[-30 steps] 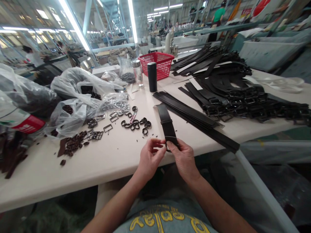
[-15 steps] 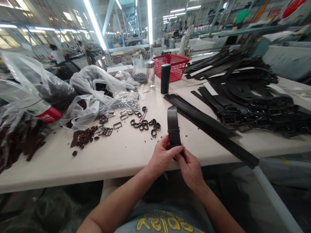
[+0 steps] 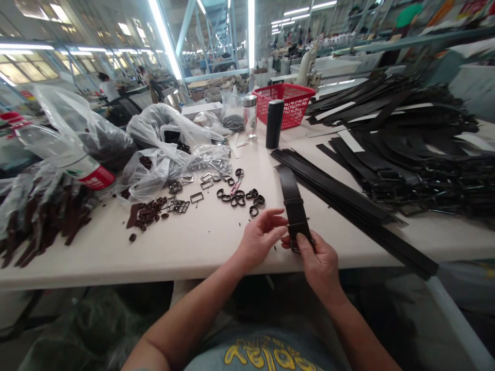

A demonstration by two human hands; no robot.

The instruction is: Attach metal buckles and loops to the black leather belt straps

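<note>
A black belt [image 3: 292,193] with keeper loops across it is held at its buckle end by my right hand [image 3: 322,263], the thumb pressed on top. The buckle is partly hidden by the fingers. My left hand [image 3: 261,239] is beside the belt's left edge, its fingers apart and stretched toward it; whether the fingertips touch is hard to tell. Left of the hands lie several loose black belt loops [image 3: 240,198] and metal buckle frames [image 3: 197,197]. A bundle of black straps [image 3: 328,193] lies slantwise to the right of the held belt.
A heap of buckled belts [image 3: 410,170] covers the right side of the table [image 3: 185,257]. Toward the back stand a red basket [image 3: 286,95], a black flask [image 3: 274,123] and a glass bottle [image 3: 250,118]. Plastic bags [image 3: 154,129] and brown loops [image 3: 150,211] are at left.
My left hand has let go of the belt, and its fingers have spread. The belt has turned flatter, with more of its loops showing, in my right hand. The view has shifted left.
</note>
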